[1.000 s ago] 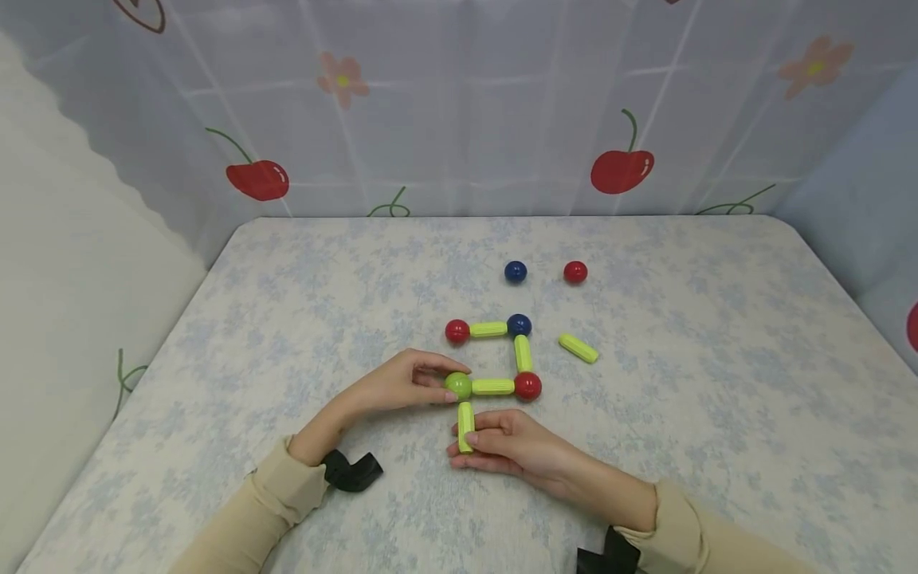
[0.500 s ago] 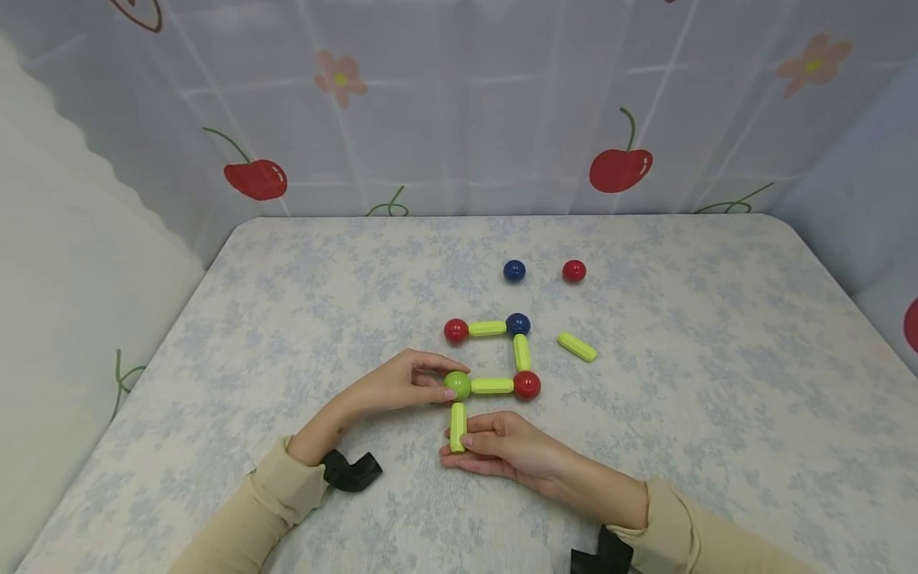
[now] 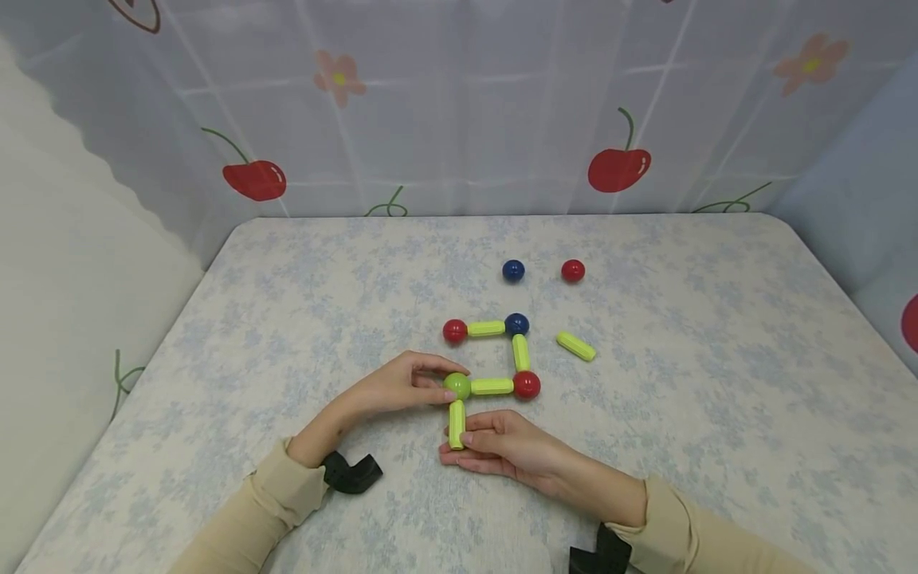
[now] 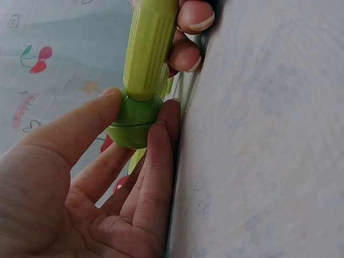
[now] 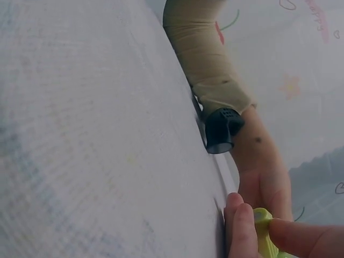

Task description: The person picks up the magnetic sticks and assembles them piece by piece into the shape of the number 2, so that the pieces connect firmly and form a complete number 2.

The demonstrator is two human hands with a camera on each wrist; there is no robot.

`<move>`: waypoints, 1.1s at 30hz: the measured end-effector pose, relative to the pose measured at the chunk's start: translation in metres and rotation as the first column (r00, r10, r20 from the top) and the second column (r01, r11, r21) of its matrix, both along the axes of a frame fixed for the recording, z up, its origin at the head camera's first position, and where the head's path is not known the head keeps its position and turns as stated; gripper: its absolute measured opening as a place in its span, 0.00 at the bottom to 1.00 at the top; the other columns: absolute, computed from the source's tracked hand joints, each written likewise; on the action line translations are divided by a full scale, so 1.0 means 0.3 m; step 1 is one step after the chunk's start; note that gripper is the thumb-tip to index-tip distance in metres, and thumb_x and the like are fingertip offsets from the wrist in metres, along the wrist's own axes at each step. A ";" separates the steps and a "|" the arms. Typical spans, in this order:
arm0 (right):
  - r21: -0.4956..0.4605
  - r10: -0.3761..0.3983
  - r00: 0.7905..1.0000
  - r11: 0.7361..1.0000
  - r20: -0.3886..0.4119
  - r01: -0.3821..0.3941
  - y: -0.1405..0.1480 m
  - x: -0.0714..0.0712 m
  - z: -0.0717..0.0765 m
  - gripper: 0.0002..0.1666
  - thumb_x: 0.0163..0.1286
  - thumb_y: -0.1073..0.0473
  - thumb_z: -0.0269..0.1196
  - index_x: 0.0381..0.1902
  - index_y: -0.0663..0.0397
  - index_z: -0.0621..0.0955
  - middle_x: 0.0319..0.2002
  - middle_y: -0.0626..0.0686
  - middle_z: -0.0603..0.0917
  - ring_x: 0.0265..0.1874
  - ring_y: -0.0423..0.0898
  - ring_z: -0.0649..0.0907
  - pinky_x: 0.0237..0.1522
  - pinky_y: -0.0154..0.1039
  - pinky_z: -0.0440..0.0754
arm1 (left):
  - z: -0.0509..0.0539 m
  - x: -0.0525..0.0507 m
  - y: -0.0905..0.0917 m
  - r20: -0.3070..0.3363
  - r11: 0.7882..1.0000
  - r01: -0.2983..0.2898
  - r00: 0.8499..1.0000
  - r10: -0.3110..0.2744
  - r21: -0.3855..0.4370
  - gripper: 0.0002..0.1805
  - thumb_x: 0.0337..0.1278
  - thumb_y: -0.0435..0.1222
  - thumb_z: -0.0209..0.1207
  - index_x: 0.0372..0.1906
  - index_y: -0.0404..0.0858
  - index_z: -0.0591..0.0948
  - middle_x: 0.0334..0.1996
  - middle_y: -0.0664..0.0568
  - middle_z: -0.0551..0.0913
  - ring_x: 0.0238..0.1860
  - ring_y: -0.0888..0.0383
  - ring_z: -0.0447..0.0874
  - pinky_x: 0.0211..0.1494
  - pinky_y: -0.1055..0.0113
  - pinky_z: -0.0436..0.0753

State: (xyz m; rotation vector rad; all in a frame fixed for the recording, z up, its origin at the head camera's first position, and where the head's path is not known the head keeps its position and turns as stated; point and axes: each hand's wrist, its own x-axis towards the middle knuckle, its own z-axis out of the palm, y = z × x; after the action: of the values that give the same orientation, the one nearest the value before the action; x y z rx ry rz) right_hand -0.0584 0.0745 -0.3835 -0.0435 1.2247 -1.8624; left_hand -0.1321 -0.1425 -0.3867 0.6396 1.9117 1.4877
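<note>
My left hand (image 3: 405,383) pinches a green ball (image 3: 457,386) between thumb and fingers. With thumb and fingers, my right hand (image 3: 519,446) holds a ribbed yellow-green stick (image 3: 457,425) just below it. In the left wrist view the stick's end (image 4: 145,80) meets the ball. From the green ball, a second stick (image 3: 492,386) leads right to a red ball (image 3: 527,385). A third stick (image 3: 520,352) runs from there to a blue ball (image 3: 516,324). Another stick (image 3: 486,328) joins the blue ball to a red ball (image 3: 455,331) at the upper left.
Behind this chain lie a loose blue ball (image 3: 513,271) and a loose red ball (image 3: 573,271). A loose yellow-green stick (image 3: 576,346) rests to its right. A floral cloth covers the table (image 3: 301,287), and a cherry-print curtain (image 3: 459,112) hangs along the far edge.
My right hand has shifted slightly left and then up with the stick, closing the small gap to the green ball. My left hand has stayed in place on the ball.
</note>
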 end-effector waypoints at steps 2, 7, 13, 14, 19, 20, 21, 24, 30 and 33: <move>0.010 -0.005 1.000 1.000 0.006 0.005 0.002 0.002 0.001 0.21 0.73 0.67 0.49 0.58 0.78 0.66 0.50 0.67 0.78 0.50 0.52 0.79 0.51 0.40 0.74 | -0.002 0.001 0.001 0.009 1.000 -0.004 1.000 0.004 0.003 0.21 0.58 0.32 0.61 0.57 0.35 0.77 0.47 0.48 0.82 0.45 0.53 0.82 0.48 0.63 0.76; 0.055 -0.011 1.000 0.998 -0.004 0.011 0.020 0.015 0.008 0.23 0.74 0.66 0.48 0.62 0.74 0.61 0.49 0.66 0.79 0.50 0.53 0.79 0.50 0.41 0.74 | -0.005 0.001 0.002 0.029 1.000 -0.015 0.999 0.015 0.017 0.21 0.58 0.32 0.61 0.58 0.34 0.77 0.47 0.48 0.82 0.46 0.53 0.81 0.48 0.63 0.76; 0.062 0.032 0.998 0.998 -0.050 -0.028 0.077 0.015 0.034 0.25 0.73 0.65 0.50 0.63 0.73 0.61 0.49 0.66 0.78 0.50 0.54 0.79 0.51 0.43 0.74 | -0.003 -0.002 0.001 0.037 1.000 -0.025 0.999 0.025 0.012 0.22 0.58 0.33 0.62 0.58 0.35 0.76 0.43 0.47 0.84 0.43 0.55 0.82 0.47 0.64 0.77; 0.070 0.059 0.995 0.996 -0.079 -0.053 0.091 0.008 0.043 0.25 0.73 0.64 0.50 0.63 0.74 0.62 0.49 0.66 0.79 0.49 0.54 0.79 0.51 0.43 0.74 | -0.003 -0.002 0.001 0.037 1.000 -0.027 0.999 0.027 0.011 0.22 0.57 0.33 0.62 0.58 0.35 0.76 0.42 0.47 0.84 0.43 0.55 0.82 0.47 0.64 0.77; 0.160 0.179 0.926 0.978 -0.334 -0.132 0.177 -0.062 0.110 0.23 0.74 0.60 0.51 0.60 0.73 0.69 0.49 0.65 0.79 0.48 0.55 0.80 0.50 0.45 0.75 | -0.004 0.000 0.001 0.039 0.999 -0.039 0.998 0.039 0.008 0.22 0.56 0.33 0.63 0.57 0.35 0.77 0.44 0.48 0.83 0.41 0.54 0.83 0.46 0.64 0.76; 0.188 0.177 0.905 0.976 -0.387 -0.111 0.196 -0.083 0.128 0.23 0.74 0.59 0.51 0.59 0.72 0.70 0.49 0.65 0.79 0.48 0.55 0.80 0.50 0.46 0.75 | -0.004 0.001 0.001 0.041 0.999 -0.041 0.998 0.041 0.010 0.22 0.56 0.33 0.63 0.57 0.35 0.77 0.45 0.48 0.83 0.41 0.54 0.83 0.47 0.64 0.76; 0.215 0.166 0.881 0.974 -0.443 -0.075 0.215 -0.107 0.145 0.23 0.74 0.58 0.52 0.59 0.70 0.71 0.49 0.65 0.79 0.48 0.55 0.80 0.50 0.47 0.75 | -0.004 0.001 0.002 0.041 0.999 -0.041 0.998 0.041 0.010 0.22 0.56 0.33 0.64 0.57 0.35 0.77 0.46 0.48 0.82 0.41 0.54 0.83 0.47 0.64 0.76; 0.300 0.078 0.820 0.947 -0.566 0.117 0.272 -0.189 0.191 0.23 0.72 0.56 0.54 0.59 0.65 0.72 0.50 0.63 0.79 0.46 0.53 0.81 0.49 0.47 0.76 | -0.006 0.000 0.001 0.041 0.999 -0.041 0.998 0.040 0.015 0.22 0.56 0.33 0.64 0.57 0.35 0.77 0.47 0.49 0.82 0.41 0.53 0.83 0.47 0.64 0.76; 0.348 -0.206 0.734 0.777 -0.647 0.525 0.375 -0.381 0.194 0.29 0.72 0.51 0.54 0.65 0.61 0.67 0.55 0.58 0.74 0.45 0.46 0.78 0.46 0.37 0.74 | -0.011 -0.003 -0.001 0.048 0.999 -0.036 0.998 0.036 0.013 0.22 0.56 0.33 0.63 0.57 0.36 0.77 0.44 0.47 0.83 0.42 0.54 0.82 0.46 0.65 0.76; 0.381 -0.286 0.723 0.697 -0.629 0.607 0.408 -0.463 0.163 0.30 0.72 0.52 0.54 0.67 0.60 0.65 0.56 0.57 0.71 0.47 0.46 0.77 0.47 0.38 0.72 | -0.013 -0.004 0.001 0.052 0.999 -0.033 0.998 0.033 0.012 0.22 0.56 0.33 0.63 0.57 0.36 0.77 0.46 0.48 0.82 0.44 0.54 0.82 0.47 0.64 0.76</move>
State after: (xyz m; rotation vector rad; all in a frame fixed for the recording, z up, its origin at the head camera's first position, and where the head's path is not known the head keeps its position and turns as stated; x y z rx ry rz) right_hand -0.1973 0.1970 -0.3346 0.1070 2.3490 -1.8716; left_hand -0.1333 -0.1424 -0.3904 0.5720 1.8830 1.5236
